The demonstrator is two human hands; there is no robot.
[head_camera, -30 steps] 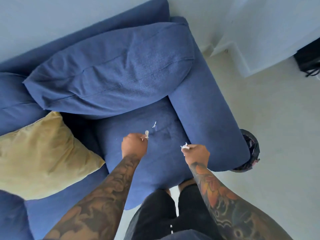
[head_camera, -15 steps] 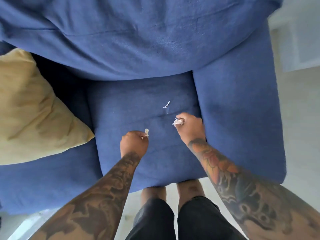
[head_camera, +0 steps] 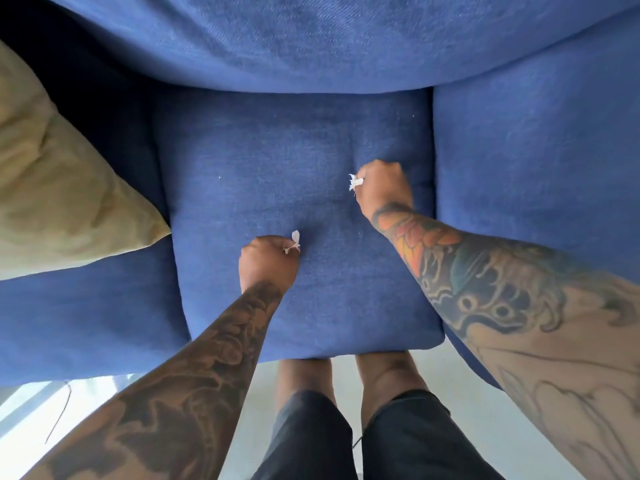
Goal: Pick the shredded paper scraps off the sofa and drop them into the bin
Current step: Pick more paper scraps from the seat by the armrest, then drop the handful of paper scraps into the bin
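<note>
My left hand (head_camera: pixel 268 263) is a closed fist over the middle of the blue sofa seat cushion (head_camera: pixel 277 168), with white paper scraps (head_camera: pixel 295 241) sticking out between its fingers. My right hand (head_camera: pixel 382 185) is closed too, pressed down on the cushion near the right armrest, and a tuft of white paper scraps (head_camera: pixel 355 182) pokes out at its left side. Tiny white specks (head_camera: pixel 219 177) remain on the cushion. The bin is out of view.
The blue back cushion (head_camera: pixel 311 39) overhangs the seat at the top. The sofa armrest (head_camera: pixel 536 161) runs along the right. A yellow-green pillow (head_camera: pixel 59 188) lies at the left. My legs stand on pale floor (head_camera: pixel 343 379) below the seat's front edge.
The camera has come closer over the seat. My right hand moved forward to where a loose white scrap lay; that scrap no longer shows on the cushion. The bin has left the view.
</note>
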